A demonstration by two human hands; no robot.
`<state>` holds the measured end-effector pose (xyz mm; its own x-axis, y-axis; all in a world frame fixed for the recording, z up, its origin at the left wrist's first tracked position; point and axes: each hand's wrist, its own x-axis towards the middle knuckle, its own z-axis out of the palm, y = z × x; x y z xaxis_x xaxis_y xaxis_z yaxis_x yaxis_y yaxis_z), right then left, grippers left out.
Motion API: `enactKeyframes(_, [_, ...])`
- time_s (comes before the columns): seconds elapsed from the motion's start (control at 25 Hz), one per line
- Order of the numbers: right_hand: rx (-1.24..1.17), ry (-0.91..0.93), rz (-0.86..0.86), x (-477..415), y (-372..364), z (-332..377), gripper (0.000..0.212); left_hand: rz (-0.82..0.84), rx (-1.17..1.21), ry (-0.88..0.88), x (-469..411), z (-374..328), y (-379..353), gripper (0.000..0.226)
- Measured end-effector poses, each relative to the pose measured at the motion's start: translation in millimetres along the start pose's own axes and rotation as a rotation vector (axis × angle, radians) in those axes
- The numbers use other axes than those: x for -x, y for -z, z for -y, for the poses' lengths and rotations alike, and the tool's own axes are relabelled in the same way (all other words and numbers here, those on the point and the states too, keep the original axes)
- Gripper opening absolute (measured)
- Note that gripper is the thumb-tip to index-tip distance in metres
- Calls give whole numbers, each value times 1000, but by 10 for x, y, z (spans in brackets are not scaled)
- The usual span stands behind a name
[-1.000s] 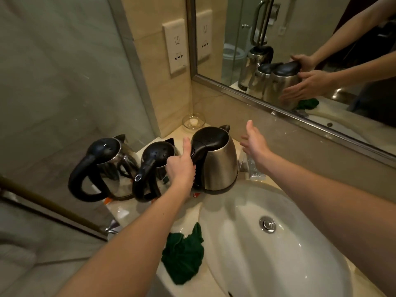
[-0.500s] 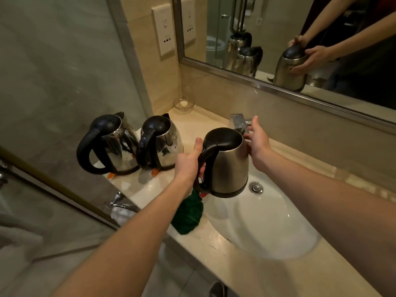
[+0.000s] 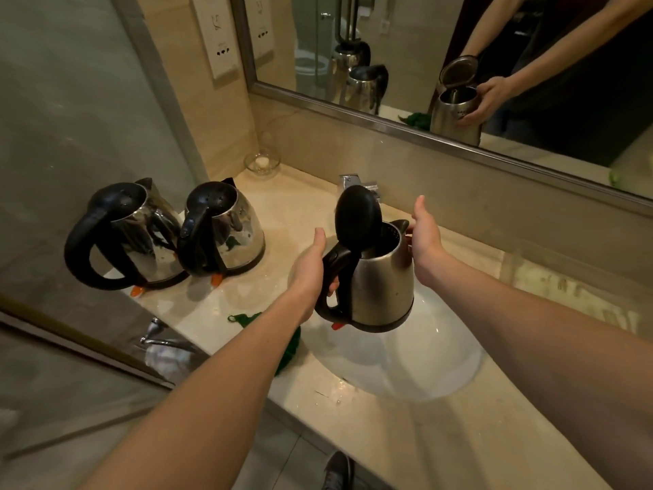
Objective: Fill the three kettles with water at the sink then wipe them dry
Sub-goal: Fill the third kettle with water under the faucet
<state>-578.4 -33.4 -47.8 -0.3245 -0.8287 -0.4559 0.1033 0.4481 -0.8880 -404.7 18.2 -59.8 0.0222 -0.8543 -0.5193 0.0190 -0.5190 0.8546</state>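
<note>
A steel kettle (image 3: 383, 281) with a black handle hangs over the white sink (image 3: 417, 362), its black lid (image 3: 357, 215) flipped up. My left hand (image 3: 311, 267) grips its handle. Against the kettle's right side near the spout lies my right hand (image 3: 425, 238), fingers around the body. Two more steel kettles stand on the counter to the left, one at the far left (image 3: 123, 235) and one beside it (image 3: 222, 231), both with lids down. The tap (image 3: 357, 183) is partly hidden behind the raised lid. A green cloth (image 3: 286, 348) lies under my left forearm.
A marble counter (image 3: 406, 429) surrounds the sink. A small glass dish (image 3: 262, 164) sits in the back corner. A wall socket (image 3: 219, 33) is above it, and a mirror (image 3: 424, 47) runs along the back wall. A glass panel (image 3: 70, 136) stands on the left.
The kettle was lifted from the counter and carried right over the sink. Its lid, down half a second ago, now stands up. My right hand came to rest on the kettle's side.
</note>
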Motion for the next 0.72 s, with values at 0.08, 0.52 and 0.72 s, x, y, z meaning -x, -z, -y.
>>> enactKeyframes(0.08, [-12,7,-31,-21,10,-41,68,-92,-103,19,-88,37,-158,68])
enactKeyframes(0.52, [217,-33,17,-608,-155,-317,63,-291,21,281,-829,293,-194,69])
enactKeyframes(0.72, [275,-22,94,-967,-311,-283,60,-300,0,322,-1202,314,-145,75])
